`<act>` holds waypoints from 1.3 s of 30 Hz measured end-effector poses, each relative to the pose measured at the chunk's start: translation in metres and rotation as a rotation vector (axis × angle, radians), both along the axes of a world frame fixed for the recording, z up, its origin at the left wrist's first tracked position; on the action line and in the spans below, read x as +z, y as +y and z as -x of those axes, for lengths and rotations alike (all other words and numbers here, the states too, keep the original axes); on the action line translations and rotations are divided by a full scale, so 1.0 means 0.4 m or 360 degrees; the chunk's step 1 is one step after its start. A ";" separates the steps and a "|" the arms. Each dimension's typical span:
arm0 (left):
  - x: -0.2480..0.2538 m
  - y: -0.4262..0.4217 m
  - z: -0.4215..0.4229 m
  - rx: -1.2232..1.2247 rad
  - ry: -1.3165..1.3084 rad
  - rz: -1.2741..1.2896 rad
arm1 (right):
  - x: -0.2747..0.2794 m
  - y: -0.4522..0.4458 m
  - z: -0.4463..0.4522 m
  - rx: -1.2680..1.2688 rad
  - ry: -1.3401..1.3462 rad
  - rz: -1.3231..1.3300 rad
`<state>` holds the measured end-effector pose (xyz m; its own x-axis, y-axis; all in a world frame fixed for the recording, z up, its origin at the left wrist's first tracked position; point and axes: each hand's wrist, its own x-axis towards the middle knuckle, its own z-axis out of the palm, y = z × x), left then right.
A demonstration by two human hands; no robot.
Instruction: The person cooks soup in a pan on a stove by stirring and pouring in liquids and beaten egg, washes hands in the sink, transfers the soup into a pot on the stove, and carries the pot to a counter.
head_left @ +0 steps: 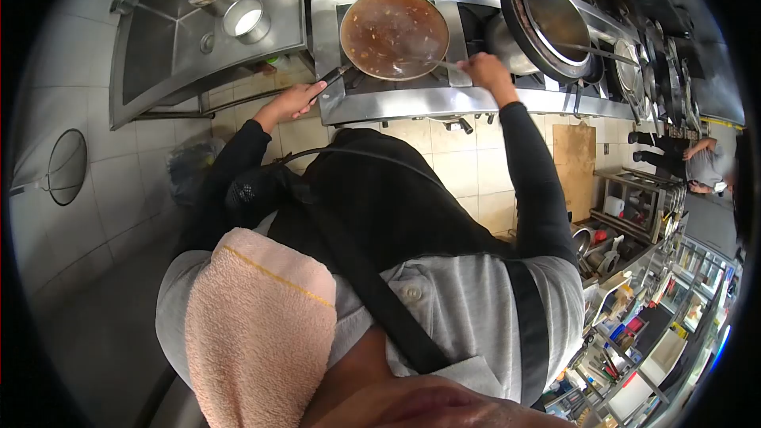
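A round pan point(395, 35) of brown, steaming sauce with small bits in it sits on the steel stove point(412, 103). My left hand point(295, 103) is closed around the pan's dark handle point(331, 82) at the lower left of the pan. On the other side, my right hand point(487, 74) grips the end of a thin metal utensil point(445, 64). The utensil reaches left over the pan's rim, and its far end is lost in the sauce.
Stacked pans point(557, 22) stand on the burners at the right. Left of the stove is a steel sink point(170, 51) with metal containers point(246, 21) beside it. A strainer point(66, 166) hangs on the left wall. Another person point(705, 162) stands far right.
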<state>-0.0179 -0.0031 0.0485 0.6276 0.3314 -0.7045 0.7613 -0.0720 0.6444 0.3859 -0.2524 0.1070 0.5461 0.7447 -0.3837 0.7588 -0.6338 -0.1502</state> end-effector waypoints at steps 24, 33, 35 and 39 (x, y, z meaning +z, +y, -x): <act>0.022 -0.007 0.001 0.0003 0.0019 0.0000 | -0.014 0.018 0.060 -0.0031 -0.0050 -0.0067; -0.008 -0.001 0.001 0.0007 -0.0026 0.0066 | 0.028 0.002 0.068 -0.0012 0.0001 -0.0034; -0.012 0.002 0.002 -0.0008 -0.0021 0.0064 | -0.026 -0.034 -0.050 0.0031 -0.0139 -0.0025; -0.008 0.001 -0.006 -0.0001 0.0086 0.0045 | 0.073 0.056 0.128 -0.0146 -0.0114 -0.0027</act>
